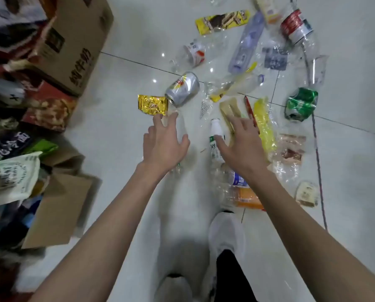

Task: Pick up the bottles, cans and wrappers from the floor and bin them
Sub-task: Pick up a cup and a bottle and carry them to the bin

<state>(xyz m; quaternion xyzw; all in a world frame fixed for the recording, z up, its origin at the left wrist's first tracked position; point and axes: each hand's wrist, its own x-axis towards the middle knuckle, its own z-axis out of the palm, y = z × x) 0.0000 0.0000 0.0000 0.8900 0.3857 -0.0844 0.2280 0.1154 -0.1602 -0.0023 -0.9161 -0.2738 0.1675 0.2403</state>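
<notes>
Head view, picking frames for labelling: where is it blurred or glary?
Head view: the cardboard box and packets at the left edge smear with blur; small glare spots dot the floor tiles; the silver can and both hands stay fairly sharp.

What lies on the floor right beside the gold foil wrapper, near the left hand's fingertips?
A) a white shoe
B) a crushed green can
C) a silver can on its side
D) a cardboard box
C: the silver can lies tipped over with its end against the gold foil wrapper, just beyond the open left hand.

Storeroom-like place: white tiled floor (125, 162), stacked cardboard boxes (73, 46)
</notes>
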